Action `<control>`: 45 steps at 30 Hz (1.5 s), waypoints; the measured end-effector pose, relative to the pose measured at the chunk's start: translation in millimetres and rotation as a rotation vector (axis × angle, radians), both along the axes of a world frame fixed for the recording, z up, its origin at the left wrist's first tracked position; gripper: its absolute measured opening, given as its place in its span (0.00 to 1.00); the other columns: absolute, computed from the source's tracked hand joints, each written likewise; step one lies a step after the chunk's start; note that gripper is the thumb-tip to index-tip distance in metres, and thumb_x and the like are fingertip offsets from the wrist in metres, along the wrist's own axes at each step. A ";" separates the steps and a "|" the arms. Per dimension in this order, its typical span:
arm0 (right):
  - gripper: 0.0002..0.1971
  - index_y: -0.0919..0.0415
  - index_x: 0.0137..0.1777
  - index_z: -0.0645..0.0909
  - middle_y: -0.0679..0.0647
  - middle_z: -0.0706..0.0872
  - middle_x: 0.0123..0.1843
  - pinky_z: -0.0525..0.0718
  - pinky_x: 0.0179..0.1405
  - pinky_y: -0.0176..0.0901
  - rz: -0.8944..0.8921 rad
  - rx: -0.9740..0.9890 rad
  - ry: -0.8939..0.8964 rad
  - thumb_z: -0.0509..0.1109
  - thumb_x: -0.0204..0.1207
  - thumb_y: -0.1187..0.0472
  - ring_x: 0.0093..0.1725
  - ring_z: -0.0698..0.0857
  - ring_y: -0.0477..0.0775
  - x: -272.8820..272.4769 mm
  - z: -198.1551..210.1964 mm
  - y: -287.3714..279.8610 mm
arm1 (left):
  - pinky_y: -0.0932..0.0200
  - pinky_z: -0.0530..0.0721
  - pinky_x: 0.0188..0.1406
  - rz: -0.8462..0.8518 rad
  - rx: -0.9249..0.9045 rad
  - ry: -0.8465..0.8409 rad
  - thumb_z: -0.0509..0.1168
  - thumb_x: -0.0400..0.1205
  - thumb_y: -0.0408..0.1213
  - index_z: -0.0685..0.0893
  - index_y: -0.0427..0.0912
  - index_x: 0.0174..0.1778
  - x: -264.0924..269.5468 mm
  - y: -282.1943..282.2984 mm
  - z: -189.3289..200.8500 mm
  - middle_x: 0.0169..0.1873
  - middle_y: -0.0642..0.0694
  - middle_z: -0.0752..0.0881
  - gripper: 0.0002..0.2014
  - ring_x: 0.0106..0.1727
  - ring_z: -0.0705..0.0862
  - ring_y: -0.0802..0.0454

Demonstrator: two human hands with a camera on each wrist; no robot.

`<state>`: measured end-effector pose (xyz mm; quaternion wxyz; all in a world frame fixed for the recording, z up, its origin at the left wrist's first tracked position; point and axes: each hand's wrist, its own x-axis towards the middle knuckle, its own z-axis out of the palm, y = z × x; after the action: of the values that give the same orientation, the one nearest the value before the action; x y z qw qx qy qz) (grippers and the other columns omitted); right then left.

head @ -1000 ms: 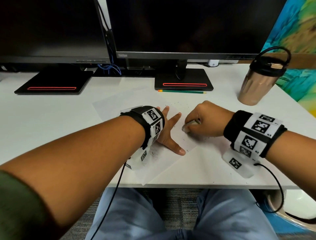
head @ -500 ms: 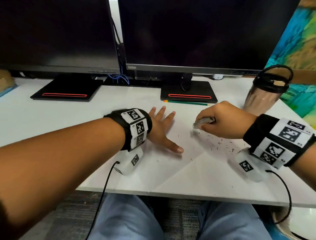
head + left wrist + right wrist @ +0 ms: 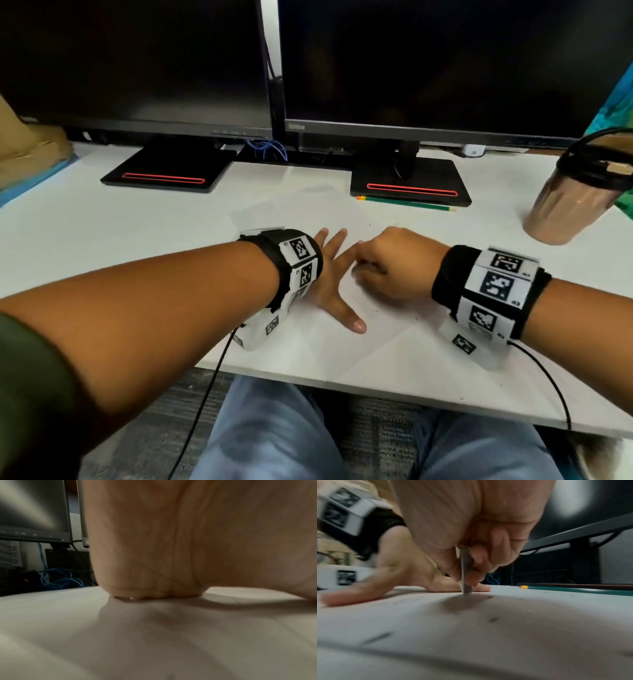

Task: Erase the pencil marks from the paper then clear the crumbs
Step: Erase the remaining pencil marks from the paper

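A white sheet of paper (image 3: 383, 329) lies on the white desk in front of me. My left hand (image 3: 334, 270) lies flat on it, fingers spread, holding it down. My right hand (image 3: 387, 265) is curled just right of the left fingers. In the right wrist view its fingers pinch a thin grey eraser (image 3: 465, 572), which stands upright with its lower end on the paper (image 3: 471, 628). Dark eraser crumbs (image 3: 493, 620) lie scattered on the sheet near the eraser. In the head view the eraser is hidden under the right hand.
Two dark monitors on black stands (image 3: 409, 185) line the back of the desk. A green pencil (image 3: 407, 204) lies before the right stand. A copper tumbler (image 3: 575, 198) with a black lid stands at the right. The desk's front edge (image 3: 376, 387) is close below my wrists.
My right hand with the eraser has moved left, up against the left hand's fingers. The left hand stays flat on the paper. The head view has shifted closer and lower.
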<state>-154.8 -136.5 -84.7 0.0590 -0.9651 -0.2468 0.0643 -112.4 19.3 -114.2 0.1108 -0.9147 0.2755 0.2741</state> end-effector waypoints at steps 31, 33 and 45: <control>0.11 0.51 0.57 0.88 0.47 0.90 0.42 0.84 0.45 0.43 -0.024 0.035 -0.006 0.66 0.79 0.55 0.40 0.85 0.48 8.5 -1.4 2.2 | 0.27 0.40 0.80 0.015 0.026 -0.015 0.66 0.61 0.81 0.25 0.61 0.82 -2.1 -5.2 7.3 0.83 0.43 0.24 0.68 0.84 0.28 0.34; 0.09 0.54 0.52 0.88 0.40 0.86 0.33 0.76 0.36 0.30 0.064 0.069 0.033 0.66 0.79 0.58 0.32 0.81 0.40 -2.3 -2.4 8.5 | 0.27 0.39 0.80 0.011 0.051 -0.005 0.64 0.62 0.82 0.29 0.60 0.84 -2.1 -5.3 8.4 0.83 0.43 0.23 0.66 0.84 0.27 0.34; 0.08 0.55 0.46 0.87 0.50 0.89 0.37 0.83 0.41 0.44 0.006 0.071 0.015 0.68 0.79 0.53 0.37 0.84 0.51 -5.9 1.1 -4.2 | 0.26 0.42 0.80 0.015 0.015 -0.035 0.65 0.60 0.82 0.24 0.56 0.83 -1.3 -5.1 6.2 0.84 0.43 0.26 0.70 0.85 0.31 0.34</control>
<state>-160.7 -140.7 -83.5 0.0950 -0.9612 -0.2511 0.0628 -113.7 14.1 -108.0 0.1204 -0.9205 0.2649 0.2608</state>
